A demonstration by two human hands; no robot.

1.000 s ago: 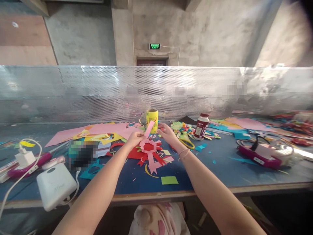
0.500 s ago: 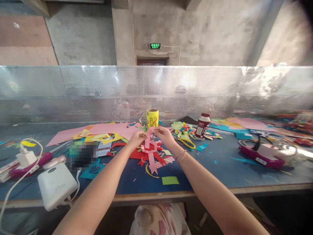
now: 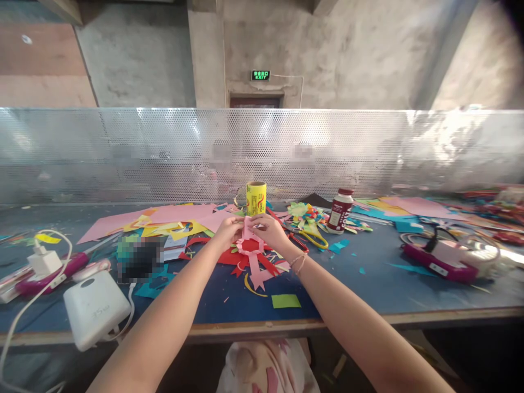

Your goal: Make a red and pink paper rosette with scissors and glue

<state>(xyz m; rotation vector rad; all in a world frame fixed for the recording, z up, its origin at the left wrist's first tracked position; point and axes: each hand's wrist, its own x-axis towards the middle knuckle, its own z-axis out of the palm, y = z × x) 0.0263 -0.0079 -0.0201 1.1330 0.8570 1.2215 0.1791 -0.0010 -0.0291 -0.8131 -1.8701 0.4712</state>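
My left hand [image 3: 230, 231] and my right hand [image 3: 269, 230] meet at the middle of the table, fingers closed on a pink paper strip [image 3: 247, 222]. Just below the strip lies a pink paper ring [image 3: 250, 252] over red paper, with notched pink and red tails [image 3: 256, 273] spreading toward me. The fingers hide part of the strip, and I cannot tell whether it is joined to the ring. Behind my hands stands a yellow printed cylinder [image 3: 256, 198]. Yellow-handled scissors [image 3: 314, 239] lie to the right of my right hand.
A dark red bottle [image 3: 340, 212] stands beside colourful paper pieces [image 3: 305, 214]. A green paper rectangle [image 3: 286, 301] lies near the front edge. At left are a white power bank [image 3: 96, 308] and cables; at right, a purple power strip [image 3: 438, 265]. A perforated metal screen [image 3: 172, 155] runs behind.
My hands have come closer together, and the right one has moved slightly left. The pink strip has dropped lower toward the ring. More of the red part beside the scissors shows.
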